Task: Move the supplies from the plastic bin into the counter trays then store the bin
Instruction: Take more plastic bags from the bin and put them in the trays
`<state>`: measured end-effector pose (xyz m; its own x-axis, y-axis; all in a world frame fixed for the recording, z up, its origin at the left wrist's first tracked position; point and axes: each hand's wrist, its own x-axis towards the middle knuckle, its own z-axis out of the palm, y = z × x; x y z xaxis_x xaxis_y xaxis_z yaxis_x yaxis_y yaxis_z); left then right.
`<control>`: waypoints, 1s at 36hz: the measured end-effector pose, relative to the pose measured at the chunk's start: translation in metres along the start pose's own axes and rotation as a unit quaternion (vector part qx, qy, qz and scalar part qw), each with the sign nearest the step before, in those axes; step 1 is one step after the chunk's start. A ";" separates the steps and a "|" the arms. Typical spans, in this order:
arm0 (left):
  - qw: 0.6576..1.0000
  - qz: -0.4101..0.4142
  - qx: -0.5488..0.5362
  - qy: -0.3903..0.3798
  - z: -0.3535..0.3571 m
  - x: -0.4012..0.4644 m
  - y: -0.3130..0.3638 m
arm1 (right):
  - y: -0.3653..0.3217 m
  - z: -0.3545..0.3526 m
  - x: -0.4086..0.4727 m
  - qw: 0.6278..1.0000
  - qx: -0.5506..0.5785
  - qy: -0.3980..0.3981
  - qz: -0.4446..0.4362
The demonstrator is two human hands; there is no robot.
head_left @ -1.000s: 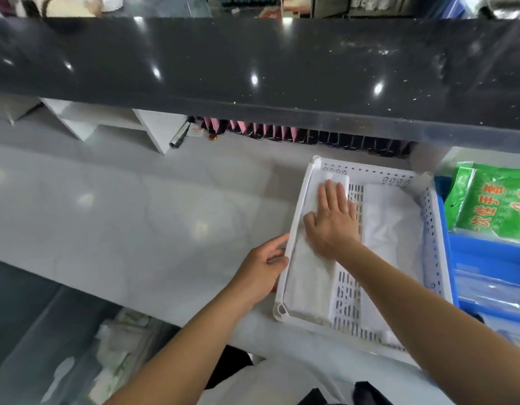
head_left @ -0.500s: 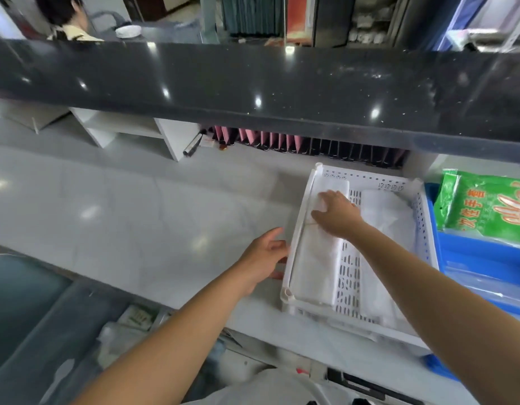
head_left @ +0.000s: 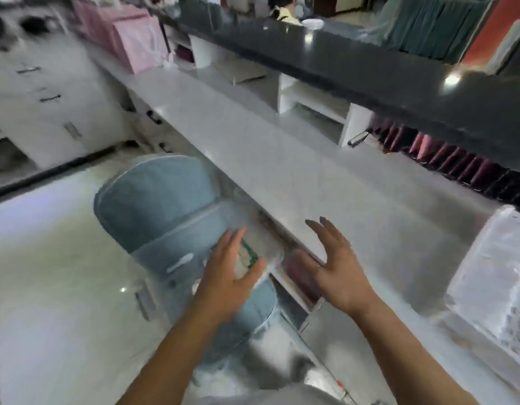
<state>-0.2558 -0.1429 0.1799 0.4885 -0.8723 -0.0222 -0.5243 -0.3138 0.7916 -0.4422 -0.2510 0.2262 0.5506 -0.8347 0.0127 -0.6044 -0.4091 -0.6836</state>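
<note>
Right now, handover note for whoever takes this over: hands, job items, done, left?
Left hand: open, empty, over the blue chair.
Right hand: open, empty, over the counter front edge.
White tray: on the counter at far right, blurred; contents unreadable.
Bin: not identifiable in this blurred frame.
Done: can't confirm.
Left: find the bin, move any remaining supplies to the trays, store it.

Both hands left the white tray (head_left: 498, 276); the left hand (head_left: 228, 283) and right hand (head_left: 337, 267) hung open, empty, over the counter's near edge (head_left: 282, 235).
</note>
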 end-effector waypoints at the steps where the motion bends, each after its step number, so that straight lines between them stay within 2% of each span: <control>1: 0.999 -0.019 0.018 0.018 -0.012 -0.014 -0.020 | -0.007 0.023 -0.005 1.000 0.012 -0.022 -0.003; 3: 0.996 -0.071 0.036 0.042 -0.032 -0.045 -0.063 | -0.015 0.069 -0.018 0.996 0.030 -0.081 0.017; 7: 0.978 -0.205 0.008 0.034 -0.055 -0.115 -0.138 | -0.021 0.144 -0.038 0.980 -0.024 -0.188 0.053; 13: 0.936 -0.345 -0.070 0.026 -0.062 -0.178 -0.199 | -0.035 0.199 -0.055 0.966 -0.029 -0.244 0.083; 16: 0.927 -0.362 -0.097 0.011 -0.062 -0.182 -0.210 | -0.038 0.209 -0.049 0.961 -0.042 -0.259 0.090; 24: 0.908 -0.399 -0.129 -0.002 -0.066 -0.133 -0.233 | -0.027 0.233 0.004 0.948 -0.065 -0.289 0.119; 32: 0.886 -0.453 -0.103 -0.002 -0.070 -0.039 -0.260 | 0.008 0.265 0.092 0.931 -0.072 -0.324 0.153; 34: 0.871 -0.475 -0.123 0.008 -0.064 -0.013 -0.272 | 0.022 0.278 0.117 0.923 -0.089 -0.339 0.159; 36: 0.841 -0.515 -0.165 0.025 -0.055 0.011 -0.286 | 0.035 0.294 0.145 0.915 -0.099 -0.353 0.169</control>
<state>-0.0617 -0.0422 -0.0128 0.5981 -0.1828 -0.7803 0.4127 -0.7643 0.4954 -0.2140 -0.2776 -0.0106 0.5063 -0.5077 -0.6971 -0.8623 -0.2889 -0.4158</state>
